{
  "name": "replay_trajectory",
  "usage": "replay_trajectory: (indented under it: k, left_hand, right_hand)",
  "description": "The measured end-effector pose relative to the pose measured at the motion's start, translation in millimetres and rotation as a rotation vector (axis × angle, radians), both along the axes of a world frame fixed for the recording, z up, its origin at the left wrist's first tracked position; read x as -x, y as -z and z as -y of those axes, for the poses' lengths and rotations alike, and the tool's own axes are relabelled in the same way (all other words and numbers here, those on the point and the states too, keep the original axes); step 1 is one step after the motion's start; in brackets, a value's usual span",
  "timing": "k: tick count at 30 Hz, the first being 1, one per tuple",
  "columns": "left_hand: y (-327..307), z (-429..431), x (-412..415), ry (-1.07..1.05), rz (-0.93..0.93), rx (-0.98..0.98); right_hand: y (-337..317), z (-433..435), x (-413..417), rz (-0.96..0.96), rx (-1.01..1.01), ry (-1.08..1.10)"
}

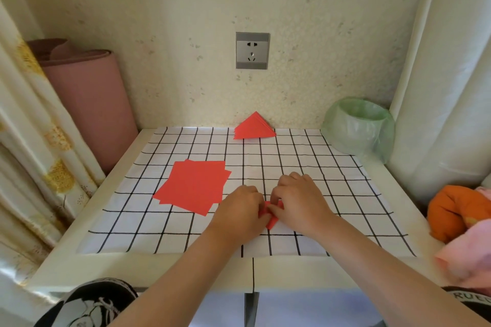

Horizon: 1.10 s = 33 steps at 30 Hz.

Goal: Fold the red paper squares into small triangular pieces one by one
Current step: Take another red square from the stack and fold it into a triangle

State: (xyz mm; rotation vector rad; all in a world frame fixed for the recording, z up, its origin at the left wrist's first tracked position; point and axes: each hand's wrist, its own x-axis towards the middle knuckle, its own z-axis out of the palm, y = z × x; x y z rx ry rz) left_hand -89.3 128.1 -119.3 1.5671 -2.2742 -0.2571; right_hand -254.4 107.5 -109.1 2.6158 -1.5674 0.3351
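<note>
- Both hands met over a small, partly folded red paper piece, which lay on the cloth near the front middle of the table, mostly hidden under the fingers.
- The left hand had its fingers curled down onto the piece's left side, gripping it; exactly which fingertips touched could not be seen.
- The right hand pinched the piece's right side, its thumb tucked in against the paper and its fingers bent over the top.
- By my reading, one square was midway through its folds, already reduced to a small shape but not yet a finished triangle.
- The next move likely called for lining up the edges, pressing the crease flat against the surface, then setting the piece with the others.
- A loose stack of flat red paper squares waited just left of the hands, well apart from a pile of finished red paper triangles at the far edge against the wall.
- The work surface was a white cloth with a black grid pattern spread on a white table.
- Around it stood a grey wall socket, a rolled pink mat, a floral curtain and a bin lined with a green plastic bag.
</note>
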Motion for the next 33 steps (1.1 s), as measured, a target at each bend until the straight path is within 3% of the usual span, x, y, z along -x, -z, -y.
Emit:
replay_trajectory:
  k: [6, 14, 22, 33]
  left_hand:
    - [1, -3, 2, -0.029, -0.004, -0.006]
    - [11, -7, 9, 0.132, -0.071, 0.012]
    - [12, -20, 12, 0.15, -0.072, 0.113]
    - [10, -25, 15, 0.202, 0.157, 0.171]
  right_hand:
    - [6, -23, 14, 0.042, 0.127, -0.091]
    - [21, -46, 26, 0.043, 0.05, -0.052]
    - [31, -48, 28, 0.023, 0.082, -0.008]
    - [32, -37, 37, -0.04, 0.122, 0.27]
